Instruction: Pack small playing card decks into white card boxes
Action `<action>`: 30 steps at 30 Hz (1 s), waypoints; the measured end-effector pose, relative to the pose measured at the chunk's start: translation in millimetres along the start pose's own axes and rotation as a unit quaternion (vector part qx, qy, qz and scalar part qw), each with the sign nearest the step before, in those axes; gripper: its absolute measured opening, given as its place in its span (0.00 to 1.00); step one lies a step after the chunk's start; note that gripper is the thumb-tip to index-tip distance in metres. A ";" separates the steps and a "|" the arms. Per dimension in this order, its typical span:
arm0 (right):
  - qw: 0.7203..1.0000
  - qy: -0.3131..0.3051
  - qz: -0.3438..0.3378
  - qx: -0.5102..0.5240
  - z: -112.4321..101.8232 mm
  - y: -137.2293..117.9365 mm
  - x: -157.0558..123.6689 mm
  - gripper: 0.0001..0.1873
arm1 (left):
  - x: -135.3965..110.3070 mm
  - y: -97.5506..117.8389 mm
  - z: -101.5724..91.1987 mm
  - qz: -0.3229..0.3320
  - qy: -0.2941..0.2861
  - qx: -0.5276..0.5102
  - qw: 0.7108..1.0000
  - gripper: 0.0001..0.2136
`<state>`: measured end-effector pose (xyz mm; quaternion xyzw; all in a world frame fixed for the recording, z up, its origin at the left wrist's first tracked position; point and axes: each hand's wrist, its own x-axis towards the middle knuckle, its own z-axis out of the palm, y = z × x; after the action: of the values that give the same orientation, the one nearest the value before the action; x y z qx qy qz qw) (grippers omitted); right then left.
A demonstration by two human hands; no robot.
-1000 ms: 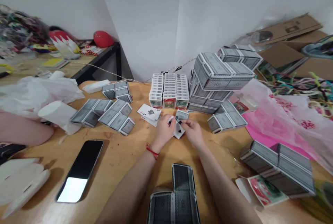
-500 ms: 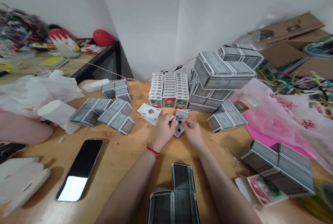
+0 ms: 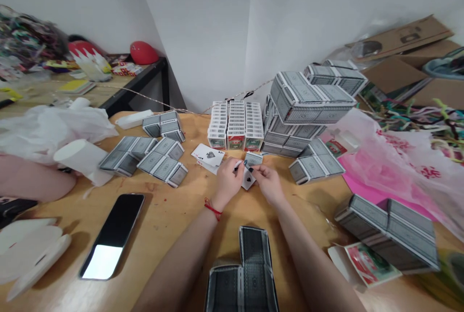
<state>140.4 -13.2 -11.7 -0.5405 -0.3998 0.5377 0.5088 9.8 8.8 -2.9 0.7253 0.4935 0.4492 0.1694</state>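
Note:
At the middle of the table, my left hand [image 3: 229,180] and my right hand [image 3: 267,181] meet over a playing card [image 3: 248,180] with a black spade on it. Fingers of both hands are pinched at the card's upper part. My left wrist wears a red cord bracelet [image 3: 212,208]. Just beyond the fingertips a card with a patterned grey back [image 3: 253,158] shows. Left of my left hand lie a few loose face-up cards [image 3: 208,154], an ace of spades on top. Nearer me stands an L-shaped block covered in card backs [image 3: 254,263], between my forearms.
Several card boxes [image 3: 236,126] stand in rows at the back. Card-covered blocks are stacked [image 3: 308,109] to their right, with more blocks [image 3: 162,161] at left. A phone [image 3: 113,234] lies front left. An opened card box [image 3: 369,263] and pink plastic bag [image 3: 391,157] are on the right.
Almost nothing differs. Both hands stay over the spade card, with only slight finger movement.

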 end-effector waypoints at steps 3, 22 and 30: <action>1.000 -0.004 0.011 0.021 0.1 -2.4 -0.7 0.14 | 0.0 0.4 -0.7 0.006 0.006 -0.008 1.000 0.06; 0.998 -0.018 0.027 0.047 -0.1 -7.3 -1.4 0.16 | 0.7 -0.2 0.0 -0.049 0.034 -0.014 0.998 0.06; 0.999 -0.004 0.016 0.028 1.8 -3.5 -1.7 0.16 | 0.6 -0.1 -1.1 -0.038 0.022 -0.016 0.999 0.06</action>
<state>138.9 -14.1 -7.7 -0.5304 -0.3776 0.5589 0.5135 8.8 9.2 -2.1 0.6929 0.5168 0.4667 0.1870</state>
